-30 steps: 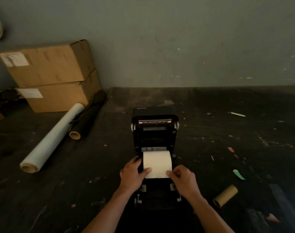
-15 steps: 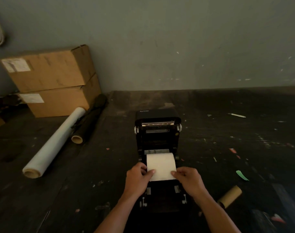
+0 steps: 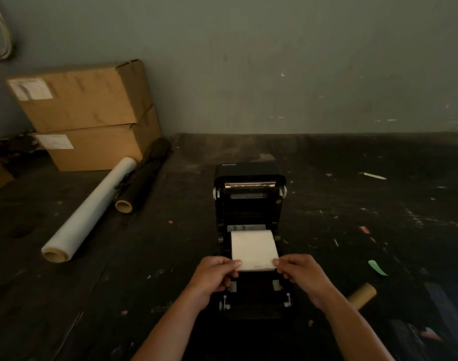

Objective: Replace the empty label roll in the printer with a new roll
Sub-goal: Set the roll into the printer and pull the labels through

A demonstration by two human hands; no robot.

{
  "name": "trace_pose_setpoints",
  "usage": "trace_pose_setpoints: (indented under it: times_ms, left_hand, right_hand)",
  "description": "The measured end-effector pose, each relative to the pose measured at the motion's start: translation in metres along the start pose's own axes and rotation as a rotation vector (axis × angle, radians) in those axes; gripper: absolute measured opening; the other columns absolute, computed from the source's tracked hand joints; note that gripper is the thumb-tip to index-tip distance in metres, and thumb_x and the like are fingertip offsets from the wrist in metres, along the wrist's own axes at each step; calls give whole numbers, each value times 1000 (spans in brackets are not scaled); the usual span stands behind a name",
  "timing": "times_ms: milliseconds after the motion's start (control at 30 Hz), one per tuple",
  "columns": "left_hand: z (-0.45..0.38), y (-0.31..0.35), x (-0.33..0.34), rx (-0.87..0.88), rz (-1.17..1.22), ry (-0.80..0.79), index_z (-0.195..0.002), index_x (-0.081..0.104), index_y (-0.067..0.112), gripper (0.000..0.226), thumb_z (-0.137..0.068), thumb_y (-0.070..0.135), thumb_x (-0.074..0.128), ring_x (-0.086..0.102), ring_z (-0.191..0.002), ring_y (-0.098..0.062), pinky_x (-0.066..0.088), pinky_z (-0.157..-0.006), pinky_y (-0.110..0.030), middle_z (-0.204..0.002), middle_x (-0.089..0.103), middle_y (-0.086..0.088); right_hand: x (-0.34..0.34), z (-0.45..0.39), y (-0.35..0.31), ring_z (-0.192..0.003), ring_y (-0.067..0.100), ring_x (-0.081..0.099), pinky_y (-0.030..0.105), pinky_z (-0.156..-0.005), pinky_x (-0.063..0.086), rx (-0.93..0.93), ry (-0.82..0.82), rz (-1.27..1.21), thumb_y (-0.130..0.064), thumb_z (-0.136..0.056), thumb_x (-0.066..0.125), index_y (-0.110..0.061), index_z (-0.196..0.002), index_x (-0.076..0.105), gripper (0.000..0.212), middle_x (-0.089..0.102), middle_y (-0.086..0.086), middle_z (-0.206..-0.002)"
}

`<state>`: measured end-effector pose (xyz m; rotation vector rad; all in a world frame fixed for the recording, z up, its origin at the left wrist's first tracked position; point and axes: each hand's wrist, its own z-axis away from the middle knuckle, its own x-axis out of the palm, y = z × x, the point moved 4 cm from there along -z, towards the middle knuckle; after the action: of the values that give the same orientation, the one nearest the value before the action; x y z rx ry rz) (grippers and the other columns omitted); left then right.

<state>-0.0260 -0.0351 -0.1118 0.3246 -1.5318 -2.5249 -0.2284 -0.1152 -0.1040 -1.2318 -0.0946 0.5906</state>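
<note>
The black label printer [image 3: 249, 204] stands open in the middle of the dark table, its lid tipped back. A white label roll [image 3: 254, 247] sits in its bay, with the loose paper end drawn toward me. My left hand [image 3: 214, 278] pinches the paper's left corner. At the right corner, my right hand [image 3: 302, 278] pinches the same sheet. The empty brown cardboard core [image 3: 361, 298] lies on the table to the right, partly behind my right forearm.
Two stacked cardboard boxes [image 3: 87, 113] stand at the back left against the wall. A clear film roll [image 3: 89, 214] and a dark roll [image 3: 142, 183] lie beside them. Paper scraps, including a green one [image 3: 377, 267], litter the right side.
Both hands have slid from the roll's sides down to the paper's front corners and pulled the sheet toward me. The view has shifted slightly.
</note>
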Motion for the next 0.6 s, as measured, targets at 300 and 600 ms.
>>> trace_pose_setpoints:
  times_ms: [300, 600]
  left_hand:
    - [3, 4, -1, 72, -166, -71, -72, 64, 13, 21, -88, 27, 67, 43, -43, -5, 33, -43, -16, -58, 60, 4]
    - [-7, -4, -3, 66, -323, -51, -75, 71, 16, 19, -86, 32, 68, 53, -50, 1, 43, -54, -18, -65, 65, 6]
  right_hand:
    - [1, 2, -1, -75, 12, 59, 25, -65, 41, 25, -34, 81, -30, -88, 62, -14, -79, 70, 20, 63, 1, -76]
    - [1, -1, 6, -83, 11, 64, 22, -67, 45, 11, -12, 247, -35, -87, 62, -24, -79, 69, 15, 68, -2, -85]
